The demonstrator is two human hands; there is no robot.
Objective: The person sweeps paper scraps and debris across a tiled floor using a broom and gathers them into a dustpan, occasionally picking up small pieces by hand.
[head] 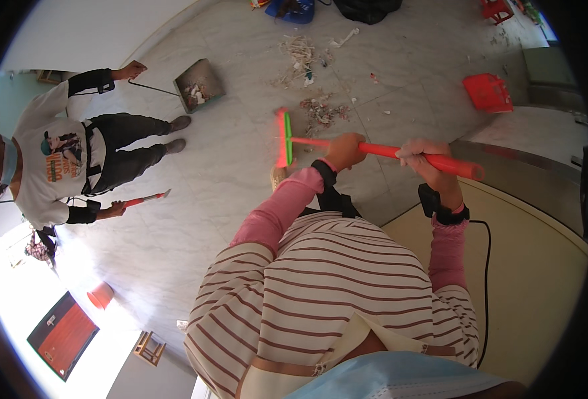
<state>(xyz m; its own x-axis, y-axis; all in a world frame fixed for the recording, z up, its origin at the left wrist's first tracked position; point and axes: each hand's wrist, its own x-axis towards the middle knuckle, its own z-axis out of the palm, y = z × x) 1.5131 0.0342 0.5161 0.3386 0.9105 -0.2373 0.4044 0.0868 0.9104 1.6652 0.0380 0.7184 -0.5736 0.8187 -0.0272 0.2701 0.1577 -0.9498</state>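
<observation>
A broom [381, 149] with a red handle and a green and red head is held in both my hands. My left hand [346, 150] grips the handle lower down, nearer the broom head, and my right hand [426, 157] is closed round it near its upper end. The blurred red bristles are on the marbled floor tiles, left of a heap of small debris [324, 112]. Beyond that heap lies a pile of pale strips and scraps [299, 52].
A person [69, 154] stands at the left, holding a long-handled dustpan [199, 86] with debris in it and a red-handled scraper [144, 199]. A red dustpan [487, 93] lies at the right. A black bag [368, 10] and a red stool [497, 11] are farther off.
</observation>
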